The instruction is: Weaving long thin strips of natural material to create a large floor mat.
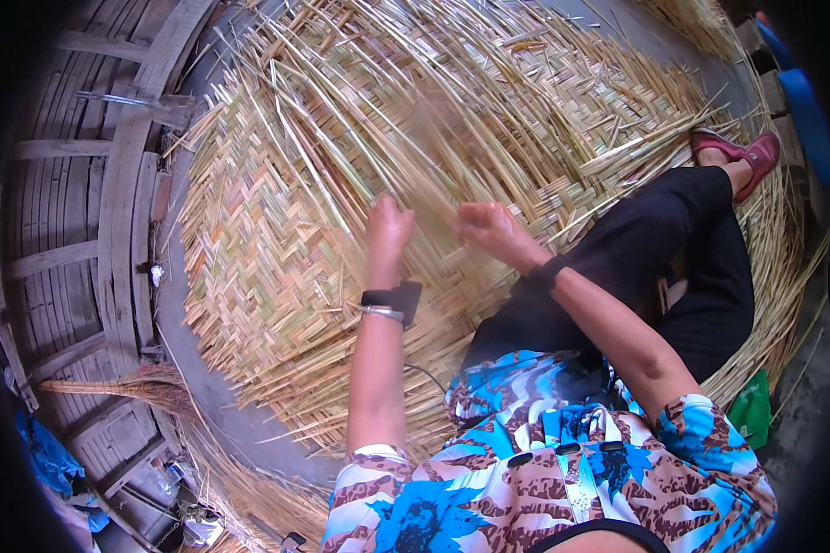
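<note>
A large mat (277, 240) woven from flat reed strips in a zigzag pattern spreads on the floor before me. Over its middle, my left hand (390, 230) is closed, with pale reed strips (341, 189) running up and left from its fingers. Just right of it, my right hand (493, 229) is curled shut, its fingertips slightly blurred. Whatever it grips cannot be made out. Between and beyond both hands, strips are smeared by motion. Long loose strip ends stick up across the far half of the mat.
A wooden slatted frame (120, 212) stands along the left, with a straw broom (148, 387) against it. Loose reeds (240, 488) lie at lower left. My crossed legs (636, 230) rest on the mat's right side. A green bag (752, 410) and a blue object (810, 120) are farther right.
</note>
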